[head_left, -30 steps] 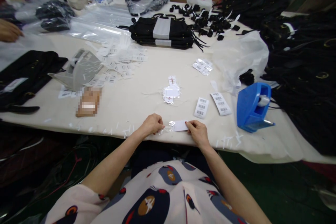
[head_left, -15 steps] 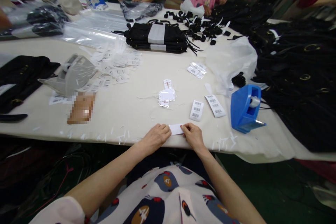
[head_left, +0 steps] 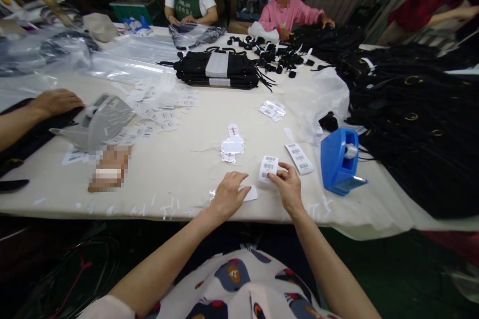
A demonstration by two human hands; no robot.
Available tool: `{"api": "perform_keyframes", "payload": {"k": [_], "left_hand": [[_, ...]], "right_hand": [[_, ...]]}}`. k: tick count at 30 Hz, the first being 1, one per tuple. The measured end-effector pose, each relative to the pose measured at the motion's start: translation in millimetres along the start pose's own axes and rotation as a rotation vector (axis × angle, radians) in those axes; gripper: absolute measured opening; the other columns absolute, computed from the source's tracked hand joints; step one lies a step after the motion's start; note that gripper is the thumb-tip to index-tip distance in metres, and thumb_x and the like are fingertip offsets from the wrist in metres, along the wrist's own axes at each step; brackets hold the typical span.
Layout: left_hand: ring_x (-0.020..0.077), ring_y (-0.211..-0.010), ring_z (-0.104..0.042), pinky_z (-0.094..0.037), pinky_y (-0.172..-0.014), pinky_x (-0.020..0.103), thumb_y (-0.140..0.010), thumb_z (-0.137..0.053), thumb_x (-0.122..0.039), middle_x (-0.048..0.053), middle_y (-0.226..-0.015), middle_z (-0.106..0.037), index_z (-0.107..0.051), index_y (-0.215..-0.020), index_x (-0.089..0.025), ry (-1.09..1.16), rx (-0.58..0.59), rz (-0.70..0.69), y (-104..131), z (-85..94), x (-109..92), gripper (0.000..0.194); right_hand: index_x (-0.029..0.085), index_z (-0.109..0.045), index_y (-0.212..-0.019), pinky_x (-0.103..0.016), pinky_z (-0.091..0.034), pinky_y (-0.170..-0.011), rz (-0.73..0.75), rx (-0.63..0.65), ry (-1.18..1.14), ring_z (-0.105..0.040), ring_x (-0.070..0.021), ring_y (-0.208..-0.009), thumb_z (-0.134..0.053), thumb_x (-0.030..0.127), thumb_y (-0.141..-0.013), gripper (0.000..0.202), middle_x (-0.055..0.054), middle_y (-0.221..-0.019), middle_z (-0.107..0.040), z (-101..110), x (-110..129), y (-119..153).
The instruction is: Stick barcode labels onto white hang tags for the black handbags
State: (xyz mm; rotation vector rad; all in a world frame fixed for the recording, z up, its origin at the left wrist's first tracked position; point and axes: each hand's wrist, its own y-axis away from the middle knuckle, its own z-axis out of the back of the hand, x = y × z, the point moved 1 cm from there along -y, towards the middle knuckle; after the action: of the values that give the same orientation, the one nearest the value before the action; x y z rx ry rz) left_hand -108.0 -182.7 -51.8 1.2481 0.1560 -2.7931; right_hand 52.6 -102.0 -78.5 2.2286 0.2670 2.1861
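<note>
My left hand [head_left: 227, 195] rests flat on the table near its front edge, pressing down on a small white tag in a clear sleeve [head_left: 250, 193]. My right hand [head_left: 288, 187] reaches a little further out, its fingertips touching a strip of barcode stickers [head_left: 268, 168]. A second barcode strip [head_left: 299, 158] lies just right of it. A small pile of bagged white tags [head_left: 232, 145] sits beyond my hands.
A blue tape dispenser [head_left: 339, 161] stands to the right, a grey one [head_left: 98, 122] to the left beside another person's hand [head_left: 55, 101]. Folded black bags [head_left: 217, 67], clear plastic bags [head_left: 130, 62] and heaps of black fabric [head_left: 415, 114] cover the far table. Two people sit opposite.
My right hand has let go of the white tag and moved forward to the barcode strip. My left hand has flattened onto the tag. A co-worker's hand has come in at left.
</note>
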Motion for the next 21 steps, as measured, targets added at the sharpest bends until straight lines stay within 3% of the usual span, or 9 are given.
{"api": "perform_keyframes", "payload": {"k": [2, 4, 7, 10, 12, 16, 21], "left_hand": [[0.0208, -0.091, -0.055, -0.044, -0.079, 0.034, -0.068, -0.065, -0.027, 0.009, -0.096, -0.061, -0.058, -0.098, -0.014, 0.388, -0.05, 0.188, -11, -10.3, -10, 0.034], [0.018, -0.077, -0.058, -0.046, -0.069, 0.031, -0.06, -0.07, -0.027, 0.007, -0.083, -0.064, -0.06, -0.086, -0.012, 0.787, 0.008, 0.335, -18, -20.8, -19, 0.032], [0.0136, -0.063, -0.057, -0.045, -0.062, 0.026, -0.054, -0.073, -0.023, 0.004, -0.07, -0.065, -0.062, -0.07, -0.01, 1.127, 0.067, 0.39, -19, -30.1, -30, 0.024], [0.0117, -0.058, -0.055, -0.044, -0.06, 0.025, -0.054, -0.073, -0.02, 0.002, -0.066, -0.064, -0.064, -0.068, -0.011, 1.135, 0.111, 0.373, -11, -32.8, -35, 0.019], [0.0109, -0.057, -0.055, -0.044, -0.059, 0.024, -0.055, -0.072, -0.019, 0.001, -0.066, -0.064, -0.065, -0.068, -0.011, 1.116, 0.164, 0.364, -6, -33.2, -38, 0.017], [0.0103, -0.06, -0.054, -0.044, -0.063, 0.023, -0.059, -0.069, -0.019, -0.001, -0.066, -0.063, -0.068, -0.074, -0.012, 1.072, 0.207, 0.322, -1, -32.0, -44, 0.017], [0.0079, -0.056, -0.049, -0.039, -0.057, 0.019, -0.06, -0.068, -0.02, -0.003, -0.057, -0.057, -0.066, -0.068, -0.011, 0.983, 0.204, 0.301, 1, -30.1, -45, 0.012]], "right_hand": [[0.021, -0.045, -0.101, -0.031, -0.045, -0.068, 0.005, 0.07, -0.039, -0.059, -0.0144, -0.066, -0.069, 0.031, -0.062, 0.048, 0.003, -0.069, -0.062, -1, 7, 21], [0.022, -0.044, -0.103, -0.03, -0.045, -0.067, 0.051, 0.105, 0.035, -0.057, -0.0138, -0.064, -0.068, 0.031, -0.065, 0.046, 0.003, -0.068, -0.061, 2, 11, 38], [0.022, -0.044, -0.111, -0.031, -0.045, -0.066, 0.288, 0.057, 0.296, -0.055, -0.0146, -0.068, -0.064, 0.029, -0.071, 0.045, 0.0, -0.076, -0.059, 13, 16, 54], [0.023, -0.048, -0.116, -0.038, -0.045, -0.079, 0.614, -0.03, 0.531, -0.052, -0.0213, -0.098, -0.059, 0.024, -0.075, 0.042, -0.009, -0.107, -0.052, 24, 24, 59], [0.024, -0.054, -0.113, -0.043, -0.04, -0.089, 0.725, 0.0, 0.622, -0.041, -0.0254, -0.115, -0.056, 0.022, -0.077, 0.036, -0.011, -0.123, -0.042, 28, 30, 58], [0.023, -0.056, -0.111, -0.046, -0.036, -0.095, 0.704, 0.129, 0.622, -0.039, -0.0259, -0.117, -0.052, 0.026, -0.08, 0.031, -0.01, -0.124, -0.044, 28, 36, 56], [0.022, -0.06, -0.1, -0.037, -0.043, -0.085, 0.513, 0.231, 0.486, -0.055, -0.0201, -0.093, -0.051, 0.03, -0.082, 0.022, -0.006, -0.096, -0.061, 26, 33, 60]]}}
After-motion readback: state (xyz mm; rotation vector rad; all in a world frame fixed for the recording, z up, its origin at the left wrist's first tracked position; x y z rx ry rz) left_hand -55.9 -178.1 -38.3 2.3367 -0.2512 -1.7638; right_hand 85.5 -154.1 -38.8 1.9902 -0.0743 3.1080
